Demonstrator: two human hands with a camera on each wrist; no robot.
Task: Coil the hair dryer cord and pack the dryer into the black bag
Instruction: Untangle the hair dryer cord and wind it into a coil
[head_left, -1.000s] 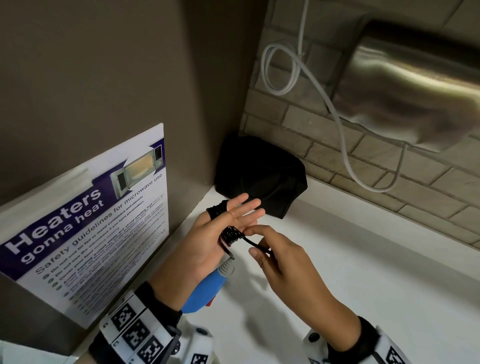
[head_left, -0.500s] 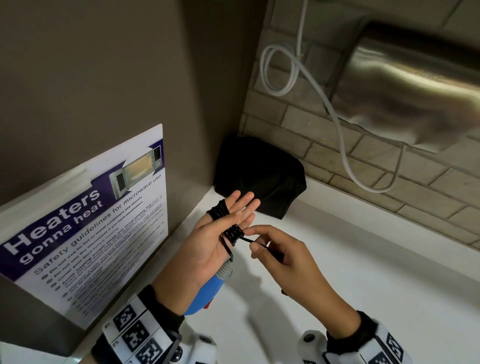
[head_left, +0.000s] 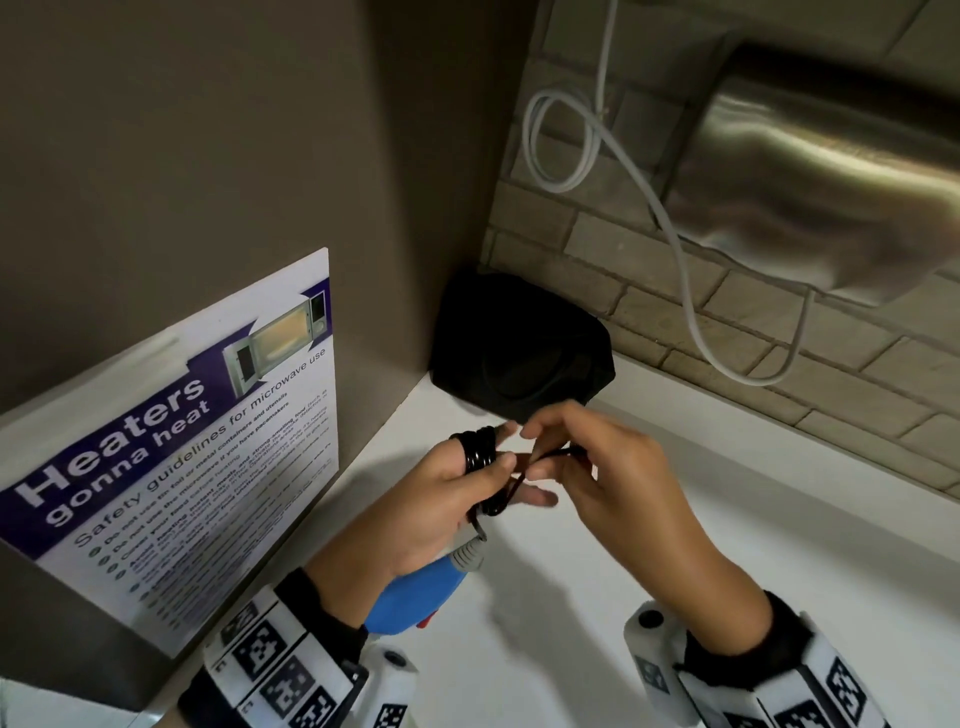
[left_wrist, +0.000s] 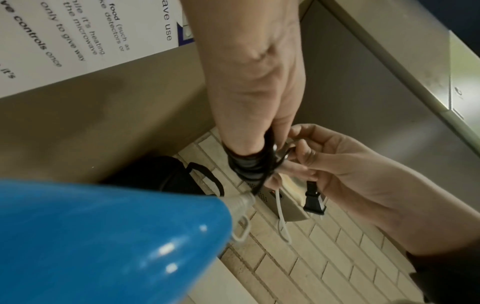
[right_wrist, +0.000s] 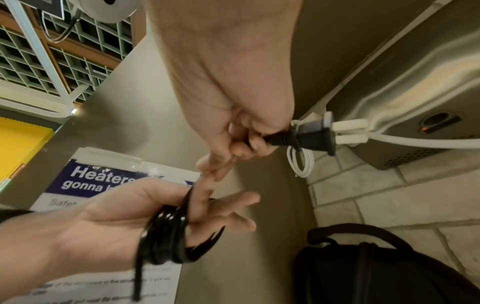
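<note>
The black cord (head_left: 480, 449) is wound in several turns round the straight fingers of my left hand (head_left: 457, 499), with the thumb lying against the coil (right_wrist: 166, 236). My right hand (head_left: 571, 462) is close beside the left fingertips. It pinches the cord just behind the black plug (right_wrist: 314, 137), which sticks out past its fingers. The blue hair dryer (head_left: 415, 597) is under my left wrist, joined to the coil by its grey cord sleeve (left_wrist: 241, 200); what supports it is hidden. The black bag (head_left: 519, 348) stands in the corner behind both hands.
A white counter (head_left: 675, 571) runs under the hands. A steel wall hand dryer (head_left: 831, 171) hangs on the brick wall at upper right, with a looped white cable (head_left: 675, 249). A microwave safety poster (head_left: 182, 441) is on the panel to the left.
My right hand has risen and moved toward the left fingertips, carrying the cord's end. The loose strand between the hands is shorter. The left hand has stayed where it was.
</note>
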